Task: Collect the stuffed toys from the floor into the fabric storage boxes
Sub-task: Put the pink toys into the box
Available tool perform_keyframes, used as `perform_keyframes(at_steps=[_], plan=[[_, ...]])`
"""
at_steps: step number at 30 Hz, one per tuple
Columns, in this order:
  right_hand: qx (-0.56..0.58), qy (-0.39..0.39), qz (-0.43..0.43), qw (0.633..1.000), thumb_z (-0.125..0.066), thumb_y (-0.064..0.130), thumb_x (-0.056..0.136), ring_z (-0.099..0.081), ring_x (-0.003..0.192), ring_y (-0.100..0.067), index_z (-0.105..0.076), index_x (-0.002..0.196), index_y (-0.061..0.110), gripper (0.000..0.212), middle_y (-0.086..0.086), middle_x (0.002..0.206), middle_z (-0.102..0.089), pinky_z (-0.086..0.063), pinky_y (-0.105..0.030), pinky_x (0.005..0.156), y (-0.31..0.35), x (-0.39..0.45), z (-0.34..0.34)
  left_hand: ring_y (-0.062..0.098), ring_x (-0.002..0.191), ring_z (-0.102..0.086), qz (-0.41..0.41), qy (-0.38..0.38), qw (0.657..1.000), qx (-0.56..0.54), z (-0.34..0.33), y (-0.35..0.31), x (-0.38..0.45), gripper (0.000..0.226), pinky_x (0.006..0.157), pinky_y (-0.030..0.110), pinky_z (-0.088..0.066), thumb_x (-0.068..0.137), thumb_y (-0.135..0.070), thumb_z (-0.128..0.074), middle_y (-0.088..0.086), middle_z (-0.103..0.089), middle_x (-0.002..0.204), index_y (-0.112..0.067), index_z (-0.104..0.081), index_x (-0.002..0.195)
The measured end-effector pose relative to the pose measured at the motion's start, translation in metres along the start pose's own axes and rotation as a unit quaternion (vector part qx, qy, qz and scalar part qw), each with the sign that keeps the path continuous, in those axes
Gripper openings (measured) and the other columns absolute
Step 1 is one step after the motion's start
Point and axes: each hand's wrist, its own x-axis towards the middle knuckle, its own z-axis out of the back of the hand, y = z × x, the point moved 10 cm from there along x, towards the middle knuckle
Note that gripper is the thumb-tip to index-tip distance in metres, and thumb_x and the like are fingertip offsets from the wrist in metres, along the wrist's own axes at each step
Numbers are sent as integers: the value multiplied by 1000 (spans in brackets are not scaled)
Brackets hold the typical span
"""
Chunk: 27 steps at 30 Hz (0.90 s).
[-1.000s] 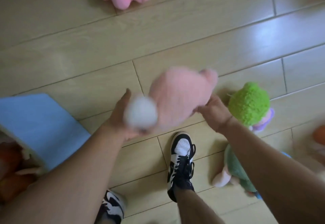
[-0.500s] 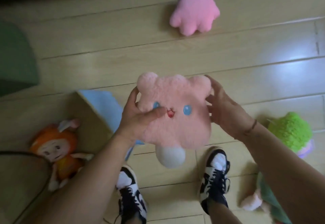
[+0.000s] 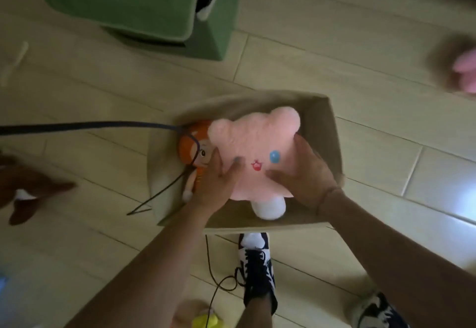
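Your left hand and right hand grip pink plush toy from both sides, fingers curled on its face, over open beige fabric box. Orange-haired doll lies inside at box's left wall, touching plush. Pale wood plank floor. Green fabric box beyond, well apart. Brown toy at floor's left edge, another pink toy at right edge, blurred. Dark cord crosses floor to box.

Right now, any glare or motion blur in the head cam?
Head view: dim overall; window glare on the floor at right; edges smeared, with the pink toy far right and brown toy far left blurred; the centre, both hands on the pink plush, is fairly sharp.
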Motion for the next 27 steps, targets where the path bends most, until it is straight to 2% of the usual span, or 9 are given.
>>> perform_keyframes(at_steps=[4, 8, 11, 14, 19, 21, 23, 25, 27], plan=[[-30, 0, -58, 998, -72, 47, 73, -47, 122, -24, -16, 144, 31, 91, -3, 140, -41, -43, -38, 96, -47, 39, -57, 12, 139, -36, -19, 95, 995, 24, -20, 28, 34, 81, 111, 44, -36, 80, -53, -63, -10, -37, 151, -41, -20, 147], [-111, -2, -127, 986, -61, 40, 86, -36, 135, -33, -10, 148, 10, 86, -15, 151, -29, -36, -44, 108, -89, 64, -75, 18, 135, -40, -18, 128, 978, 165, -33, 48, 50, 54, 99, 29, -36, 96, -36, -53, -3, -39, 149, -24, -34, 145], [-316, 89, 22, 944, -51, 41, 92, -12, 143, -35, -9, 150, 32, 72, -8, 158, 1, -28, -50, 113, -57, 63, -106, 21, 146, -26, 9, 150, 965, 217, -34, 60, 46, 57, 115, 41, -30, 99, -42, -46, -2, -22, 160, -25, -27, 151], [-459, 211, 34, 862, -45, 46, 94, 14, 143, -41, -1, 147, 48, 69, -9, 155, 26, -24, -61, 111, -65, 59, -140, 19, 132, -44, 29, 190, 956, 222, -41, 67, 31, 45, 109, 43, -38, 100, -40, -44, 1, -43, 148, -25, -40, 142], [-524, 234, 20, 818, -52, 46, 89, 8, 142, -41, -8, 142, 56, 70, -7, 155, 20, -27, -60, 109, -56, 82, -136, 15, 122, -50, 39, 171, 963, 206, -39, 60, 17, 45, 89, 24, -40, 99, -39, -46, -3, -47, 142, -26, -42, 141], [-485, 250, 22, 838, -51, 45, 91, -2, 143, -39, -23, 144, 48, 60, -10, 158, 8, -24, -52, 114, -45, 79, -129, 15, 119, -53, 22, 151, 965, 213, -39, 47, 10, 48, 89, 27, -47, 98, -43, -47, -3, -47, 141, -26, -40, 142], [-377, 234, 28, 896, -50, 38, 94, -27, 140, -31, -39, 142, 32, 50, -14, 155, -23, -26, -37, 115, -22, 69, -106, 14, 110, -57, 8, 128, 971, 201, -42, 23, 2, 44, 86, 31, -52, 96, -43, -49, -6, -52, 135, -28, -44, 138], [-235, 174, 38, 956, -54, 23, 93, -55, 119, -24, -54, 132, 24, 39, -8, 132, -58, -38, -23, 103, 9, 55, -60, 13, 108, -59, -24, 108, 979, 170, -53, -13, -7, 37, 90, 34, -52, 93, -42, -51, -9, -59, 125, -30, -51, 128], [-155, 95, 56, 982, -55, 16, 91, -64, 102, -18, -63, 122, 26, 33, -1, 114, -69, -40, -12, 87, 32, 42, 0, 12, 105, -61, -82, 75, 982, 152, -70, -63, -11, 31, 90, 34, -50, 92, -39, -51, -9, -65, 116, -30, -56, 120]])
